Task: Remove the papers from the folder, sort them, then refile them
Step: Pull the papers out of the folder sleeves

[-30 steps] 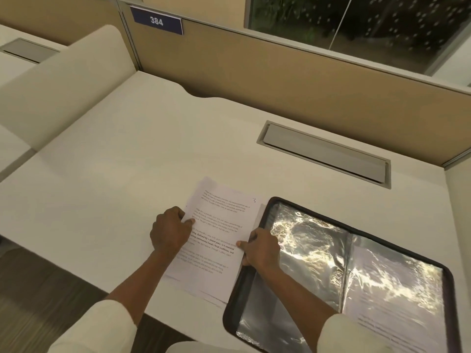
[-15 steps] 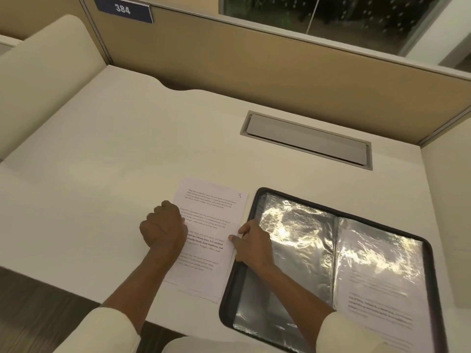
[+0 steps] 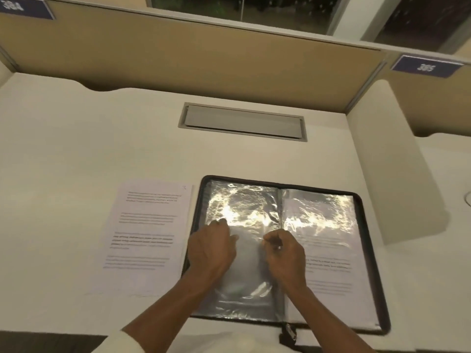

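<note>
Sign 384 (image 3: 24, 7), sign 385 (image 3: 427, 67) above open folder (image 3: 367, 225).

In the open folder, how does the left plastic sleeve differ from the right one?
The left sleeve looks empty and grey; the right sleeve holds a printed sheet. The left sleeve lies next to the loose paper on the desk; the right sleeve lies beyond the spine. Both are shiny, crinkled plastic.

Papers (image 3: 145, 235) lie left of the folder (image 3: 367, 250) — just beside.
</note>
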{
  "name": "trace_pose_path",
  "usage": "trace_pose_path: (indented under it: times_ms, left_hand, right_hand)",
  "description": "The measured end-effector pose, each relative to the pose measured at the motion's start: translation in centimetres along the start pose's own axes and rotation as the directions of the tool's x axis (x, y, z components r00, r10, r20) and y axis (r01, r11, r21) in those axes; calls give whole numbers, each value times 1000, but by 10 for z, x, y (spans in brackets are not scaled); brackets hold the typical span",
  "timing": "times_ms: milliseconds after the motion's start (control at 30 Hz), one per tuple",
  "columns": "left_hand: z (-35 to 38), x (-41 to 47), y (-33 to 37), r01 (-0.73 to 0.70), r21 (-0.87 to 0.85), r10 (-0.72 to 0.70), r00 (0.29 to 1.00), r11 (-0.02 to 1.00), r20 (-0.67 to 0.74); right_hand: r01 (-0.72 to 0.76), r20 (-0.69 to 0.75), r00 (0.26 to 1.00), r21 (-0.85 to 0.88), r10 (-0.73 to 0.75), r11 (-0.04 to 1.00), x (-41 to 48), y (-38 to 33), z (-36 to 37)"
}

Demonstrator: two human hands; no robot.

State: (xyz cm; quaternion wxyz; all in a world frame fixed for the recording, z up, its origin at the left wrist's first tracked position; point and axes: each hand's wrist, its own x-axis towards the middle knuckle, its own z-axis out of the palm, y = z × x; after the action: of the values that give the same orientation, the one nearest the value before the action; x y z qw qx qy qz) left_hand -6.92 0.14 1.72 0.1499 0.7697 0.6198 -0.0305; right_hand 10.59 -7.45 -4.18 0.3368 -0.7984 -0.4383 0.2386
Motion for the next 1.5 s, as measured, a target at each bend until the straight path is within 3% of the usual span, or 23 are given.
trace_pose_path:
  times_ms: [167,467,667,867,967,1067,1167,1300,1500]
  left_hand:
    - [18,-8,64,-180,-14,181,983,984,31]
    - [59,-19,126,-373,-53,376,925,926,63]
    - [76,-30,142,-391,-29,392,914,920,101]
    - [75,-31,159,-334,-17,334,937,942,103]
    - [72,-29,166,-257,-70,263,959,964,104]
    - [66,-28,175,-117,-253,143,986,960,85]
    - [60,-30,189,-18,-424,42,998,905,47]
    - [52,-33,207,34,-606,11,997,794,71]
    - [55,-30,215,102,-736,-56,995,669,87]
  right_hand:
    - [10,-132,991,-166,-32,986,6,57,-53]
    - [-177,-149,982,-506,116,844,10,120,-102]
    - [-252,-179,964,-406,194,879,17,132,-128]
    - [-270,-168,955,-155,244,950,31,136,-155]
    - [-238,-177,962,-159,209,958,31,130,-163]
    - [-120,-165,982,-189,89,975,22,122,-164]
    - [8,-131,991,-211,-36,978,13,112,-162]
    - [202,-126,964,-224,-234,953,12,105,-157]
    - [303,-119,936,-200,-330,932,6,95,-151]
